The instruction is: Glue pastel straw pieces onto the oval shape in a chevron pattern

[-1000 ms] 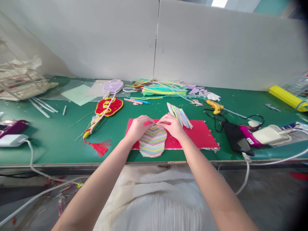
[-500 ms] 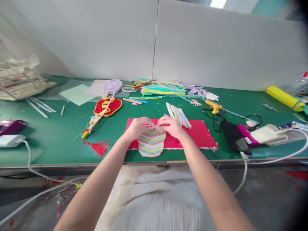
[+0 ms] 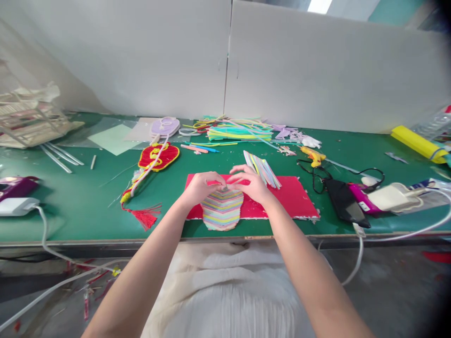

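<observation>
A flat, rounded piece (image 3: 221,211) with pastel chevron stripes, which looks made of chenille stems, lies over the front edge of a red board (image 3: 282,197). My left hand (image 3: 206,187) is at its top edge, thumb and fingers pinched together on it. Just to the right, my right hand (image 3: 251,183) hovers over the same edge with its fingers spread; its thumb tip is close to the left fingertips. Behind my right hand, a bundle of pastel chenille strips (image 3: 265,170) lies partly on the board. The exact spot between the fingertips is hidden.
A red fan-shaped ornament (image 3: 164,157) with a tassel (image 3: 144,217) lies left. Coloured stems (image 3: 239,130) are piled at the back. Right are a yellow glue gun (image 3: 313,156), a black pouch (image 3: 343,202) and a white plug (image 3: 396,197) with cables. A wire rack (image 3: 28,117) stands far left.
My right hand's fingers have lifted and spread a little away from the top edge of the striped piece. The left hand stays pinched in place.
</observation>
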`<state>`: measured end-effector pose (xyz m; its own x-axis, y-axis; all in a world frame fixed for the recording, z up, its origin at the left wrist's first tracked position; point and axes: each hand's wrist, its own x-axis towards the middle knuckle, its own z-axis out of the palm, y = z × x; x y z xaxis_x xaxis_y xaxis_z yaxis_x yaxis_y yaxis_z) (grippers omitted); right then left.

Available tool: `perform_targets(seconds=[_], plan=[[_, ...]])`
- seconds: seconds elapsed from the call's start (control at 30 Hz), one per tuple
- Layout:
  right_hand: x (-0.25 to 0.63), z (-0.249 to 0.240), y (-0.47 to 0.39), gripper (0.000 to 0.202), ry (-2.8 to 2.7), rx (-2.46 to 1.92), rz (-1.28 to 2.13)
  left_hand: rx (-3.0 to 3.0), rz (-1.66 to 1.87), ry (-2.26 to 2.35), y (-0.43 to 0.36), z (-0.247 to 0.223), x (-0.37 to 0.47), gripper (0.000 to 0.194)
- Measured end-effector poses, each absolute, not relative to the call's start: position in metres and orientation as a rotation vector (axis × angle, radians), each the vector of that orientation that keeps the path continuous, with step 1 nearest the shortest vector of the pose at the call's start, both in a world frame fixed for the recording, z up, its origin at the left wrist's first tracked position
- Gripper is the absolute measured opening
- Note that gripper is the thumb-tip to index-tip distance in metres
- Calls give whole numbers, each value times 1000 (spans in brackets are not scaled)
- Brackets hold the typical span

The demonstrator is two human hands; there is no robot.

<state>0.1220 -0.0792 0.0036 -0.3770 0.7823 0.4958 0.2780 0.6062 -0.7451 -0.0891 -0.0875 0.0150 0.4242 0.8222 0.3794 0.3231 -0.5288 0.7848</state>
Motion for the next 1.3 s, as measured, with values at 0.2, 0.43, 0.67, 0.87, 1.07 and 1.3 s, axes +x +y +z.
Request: perform_targets(seconds=[0.2,0.43,0.67,0.87,1.07,1.3], plan=[[126,3,-68,35,-1467,-1071,702,2132,1325,1150,-85,16,-89,7],[122,2,-75,35,-1400,-981,1290,2289,1208,964,-90,16,-85,10],[119,4,-76,30,-1328,-963,1312,2290,1111,985,-87,9,-84,10],[118,11,-81,30,-1419,-916,1273,2238,1001,1084,-86,9,-84,13],[118,11,-81,29,-1472,-881,1212,2151,1003,1156,-87,13,-84,14],[116,7,-79,28,-1433,-941,1184,2092,1077,1243,-86,12,-85,8]])
